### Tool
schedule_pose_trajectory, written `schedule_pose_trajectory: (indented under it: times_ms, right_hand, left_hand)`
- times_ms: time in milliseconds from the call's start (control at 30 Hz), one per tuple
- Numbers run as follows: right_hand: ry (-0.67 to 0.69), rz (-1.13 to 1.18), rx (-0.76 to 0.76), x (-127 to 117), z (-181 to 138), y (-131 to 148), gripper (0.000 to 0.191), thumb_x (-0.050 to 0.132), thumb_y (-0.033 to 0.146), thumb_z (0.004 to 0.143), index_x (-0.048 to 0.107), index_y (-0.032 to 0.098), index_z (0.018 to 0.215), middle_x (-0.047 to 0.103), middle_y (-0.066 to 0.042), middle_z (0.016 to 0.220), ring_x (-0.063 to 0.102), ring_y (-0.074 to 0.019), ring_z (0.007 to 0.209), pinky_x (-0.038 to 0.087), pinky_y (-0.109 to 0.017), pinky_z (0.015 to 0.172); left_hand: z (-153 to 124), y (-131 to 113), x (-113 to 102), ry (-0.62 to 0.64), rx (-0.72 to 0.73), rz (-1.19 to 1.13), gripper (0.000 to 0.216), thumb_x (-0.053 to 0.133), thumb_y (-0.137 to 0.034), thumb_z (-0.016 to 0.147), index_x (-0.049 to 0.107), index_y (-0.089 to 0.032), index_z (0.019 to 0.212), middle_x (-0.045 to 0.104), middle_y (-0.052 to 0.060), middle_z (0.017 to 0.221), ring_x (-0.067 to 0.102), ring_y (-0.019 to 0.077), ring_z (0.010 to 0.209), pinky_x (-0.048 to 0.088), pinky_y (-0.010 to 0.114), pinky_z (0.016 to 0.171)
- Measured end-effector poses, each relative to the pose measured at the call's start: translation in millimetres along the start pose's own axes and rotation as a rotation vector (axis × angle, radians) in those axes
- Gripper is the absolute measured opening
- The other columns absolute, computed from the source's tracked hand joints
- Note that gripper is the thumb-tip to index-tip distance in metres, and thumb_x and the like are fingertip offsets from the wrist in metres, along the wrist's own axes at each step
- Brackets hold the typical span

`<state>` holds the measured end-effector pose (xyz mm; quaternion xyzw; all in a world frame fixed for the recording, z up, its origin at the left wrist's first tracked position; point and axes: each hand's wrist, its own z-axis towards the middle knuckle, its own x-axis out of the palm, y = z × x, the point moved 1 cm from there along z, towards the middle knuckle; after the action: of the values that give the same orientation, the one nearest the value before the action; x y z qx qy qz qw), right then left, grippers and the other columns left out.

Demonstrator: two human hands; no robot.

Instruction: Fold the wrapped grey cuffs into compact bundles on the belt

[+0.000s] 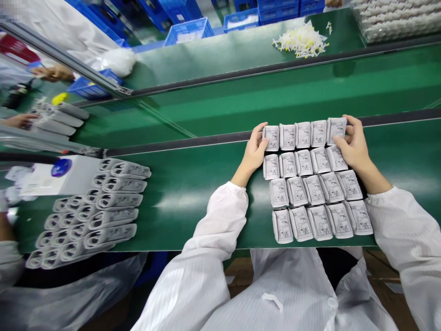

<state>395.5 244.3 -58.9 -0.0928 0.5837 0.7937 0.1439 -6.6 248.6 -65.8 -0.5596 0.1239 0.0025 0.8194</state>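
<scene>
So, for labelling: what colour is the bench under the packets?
Dark green bench, head view.

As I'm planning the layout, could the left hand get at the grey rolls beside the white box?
Probably yes: only open green table lies between the left hand and the grey rolls.

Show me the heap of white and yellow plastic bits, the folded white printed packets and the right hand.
Heap of white and yellow plastic bits (302, 42): head view, middle.
Folded white printed packets (314, 189): head view, a middle packet.
Right hand (353, 147): head view, back of hand.
</scene>
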Motion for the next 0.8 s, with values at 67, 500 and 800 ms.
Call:
schedule_pose_trajectory:
  times_ms: [67, 500, 800]
  right_hand:
    - [-0.001, -0.005, 0.003, 0.4, 0.3, -0.4, 0.090, 0.086, 0.088, 0.091, 0.056, 0.045, 0.165, 0.083, -0.010, 0.135, 0.087, -0.0326, 0.094, 0.077, -0.060, 0.084]
    - [0.051, -0.028, 0.022, 1.9, 1.6, 6.6, 0.098, 0.079, 0.097, 0.091, 0.048, 0.046, 0.169, 0.076, -0.011, 0.146, 0.087, -0.0374, 0.113, 0.077, -0.060, 0.091]
    - [0.062, -0.040, 0.028, 4.6, 1.6, 16.2, 0.103, 0.079, 0.102, 0.086, 0.047, 0.046, 0.167, 0.075, -0.012, 0.144, 0.085, -0.0386, 0.118, 0.075, -0.061, 0.094]
  left_hand:
    - [-0.2, 0.6, 0.6, 0.004, -0.008, -0.001, 0.075, 0.064, -0.078, 0.113, 0.051, -0.033, 0.171, 0.077, 0.016, 0.152, 0.082, 0.0325, 0.136, 0.067, 0.051, 0.118]
    - [2.3, 10.4, -3.3, 0.029, 0.000, -0.023, 0.082, 0.068, -0.082, 0.109, 0.049, -0.039, 0.175, 0.076, 0.015, 0.155, 0.077, 0.0383, 0.148, 0.060, 0.064, 0.132]
    - [-0.2, 7.2, 0.7, -0.048, -0.004, 0.007, 0.078, 0.071, -0.081, 0.108, 0.054, -0.037, 0.171, 0.080, 0.013, 0.146, 0.085, 0.0301, 0.126, 0.068, 0.054, 0.121]
